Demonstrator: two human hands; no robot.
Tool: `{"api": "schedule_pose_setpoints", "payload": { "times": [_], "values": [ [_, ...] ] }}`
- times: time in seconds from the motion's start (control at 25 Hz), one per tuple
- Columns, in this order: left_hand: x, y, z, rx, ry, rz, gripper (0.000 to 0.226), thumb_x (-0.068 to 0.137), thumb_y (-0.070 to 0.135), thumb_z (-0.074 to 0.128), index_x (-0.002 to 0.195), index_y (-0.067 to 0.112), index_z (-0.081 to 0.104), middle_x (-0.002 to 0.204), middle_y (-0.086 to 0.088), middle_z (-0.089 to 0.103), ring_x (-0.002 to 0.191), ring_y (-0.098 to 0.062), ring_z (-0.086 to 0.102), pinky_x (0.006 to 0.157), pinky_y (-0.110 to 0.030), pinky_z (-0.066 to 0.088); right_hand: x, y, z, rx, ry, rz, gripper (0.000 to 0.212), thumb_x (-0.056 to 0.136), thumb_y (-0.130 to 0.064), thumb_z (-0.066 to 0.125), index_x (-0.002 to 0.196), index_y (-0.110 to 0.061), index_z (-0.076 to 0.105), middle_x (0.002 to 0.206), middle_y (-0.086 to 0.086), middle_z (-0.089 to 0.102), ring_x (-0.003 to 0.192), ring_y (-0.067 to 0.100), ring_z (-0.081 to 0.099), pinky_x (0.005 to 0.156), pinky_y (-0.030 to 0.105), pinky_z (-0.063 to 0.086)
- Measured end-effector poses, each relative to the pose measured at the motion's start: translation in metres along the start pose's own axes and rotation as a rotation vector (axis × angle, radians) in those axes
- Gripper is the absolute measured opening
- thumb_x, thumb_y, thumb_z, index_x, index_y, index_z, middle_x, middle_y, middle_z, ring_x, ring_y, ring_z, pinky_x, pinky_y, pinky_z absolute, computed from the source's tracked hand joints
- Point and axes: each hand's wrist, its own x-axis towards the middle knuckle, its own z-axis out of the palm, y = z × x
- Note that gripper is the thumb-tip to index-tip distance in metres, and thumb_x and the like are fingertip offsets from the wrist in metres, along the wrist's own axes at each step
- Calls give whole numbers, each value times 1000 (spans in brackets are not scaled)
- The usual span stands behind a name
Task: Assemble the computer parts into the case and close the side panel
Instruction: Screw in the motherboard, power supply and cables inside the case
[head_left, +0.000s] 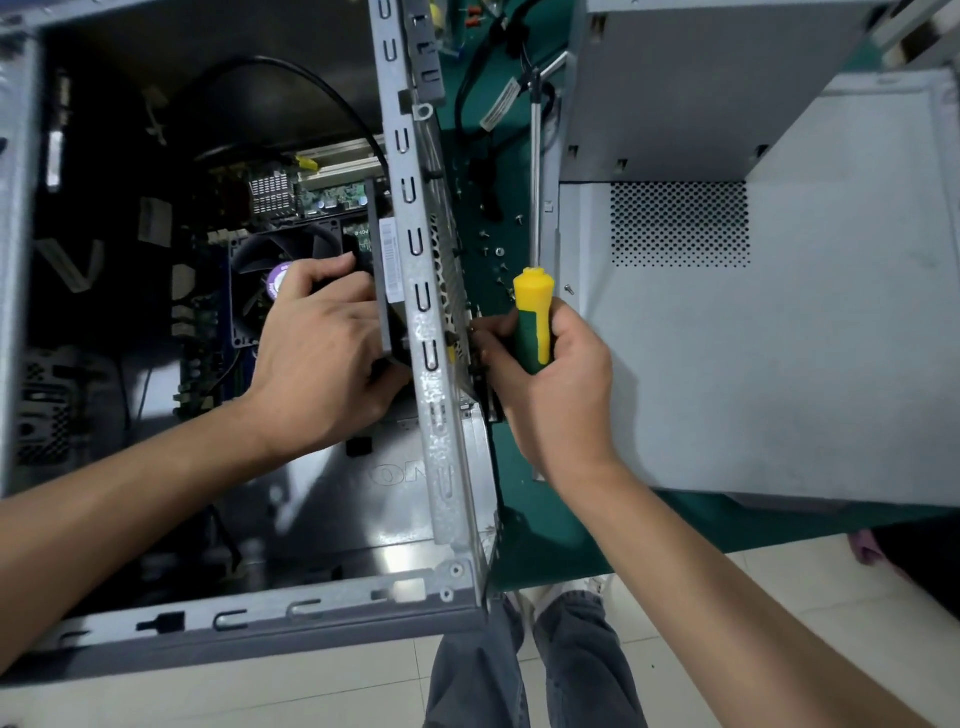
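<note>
Fastening step: left hand (317, 358) curls its grip round a dark component (385, 291) against the case (426, 332) rear wall, while right hand (540, 364) clasps the screwdriver (532, 317) just outside (tip likely needs reversing onto a screw).

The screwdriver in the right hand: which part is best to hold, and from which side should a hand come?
Probably the thick green and yellow handle, taken from the right side, as the right hand does now. The handle is wide enough for curled fingers, the thin metal shaft is not, and the case wall blocks the left side.
</note>
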Motion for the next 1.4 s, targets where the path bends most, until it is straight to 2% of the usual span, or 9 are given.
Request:
{"api": "schedule_pose_setpoints", "payload": {
  "times": [0.16,0.4,0.6,0.76,0.88,1.08,1.16,1.24,1.4],
  "values": [
    [-1,-1,1,17,4,19,28,78,22,48,56,9,59,56,-3,56,73,-18,40,84,-29,26,-3,-4,-2,8,31,-4,25,79,-26,74,78,-47,60,81,-7,73,73,17,69,69,42,59],
    [-3,-6,8,27,23,10,30,81,24,50,56,12,59,55,0,56,74,-18,43,88,-23,20,1,-6,-6,24,-65,17,25,78,-25,73,76,-46,61,84,-1,74,76,24,70,71,48,59],
    [-5,-8,8,33,-9,12,23,78,24,56,57,13,61,57,0,57,74,-17,44,91,-22,20,7,-9,-20,19,-118,23,23,82,-21,74,79,-41,62,89,-4,74,80,20,70,75,40,58],
    [-4,-7,7,34,-15,2,17,71,21,64,57,13,61,58,1,57,75,-17,45,90,-23,21,8,-10,-37,26,-176,60,12,82,-26,71,81,-32,61,79,8,66,68,34,58,62,43,56],
    [-5,-7,7,33,-8,17,22,75,24,59,55,15,56,56,4,52,73,-16,43,91,-23,20,16,-14,-55,-53,-270,67,9,84,-34,63,92,-30,65,81,5,53,61,18,52,54,32,49],
    [-4,-7,4,30,-66,-11,19,74,27,64,59,16,61,61,4,56,76,-15,45,94,-24,22,33,-20,-83,53,-287,119,25,88,-14,70,109,-26,66,86,0,61,61,16,58,47,26,42],
    [-5,-6,2,35,-101,-17,19,73,28,67,59,16,62,61,5,56,75,-15,47,94,-22,19,37,-22,-97,72,-285,152,20,88,-18,70,107,-25,70,84,4,66,62,21,58,47,29,37],
    [-5,-6,1,45,-127,-15,21,73,29,67,58,16,61,60,5,56,72,-18,52,94,-23,19,42,-23,-114,84,-296,208,17,89,-25,69,105,-24,74,86,11,70,59,19,55,45,25,36],
    [-4,-6,-1,47,-115,-15,21,75,28,63,58,17,60,59,5,55,72,-18,51,91,-26,23,60,-30,-139,-4,-387,238,37,74,-46,75,99,-18,77,85,15,73,50,13,48,39,19,33]
  ]
}}
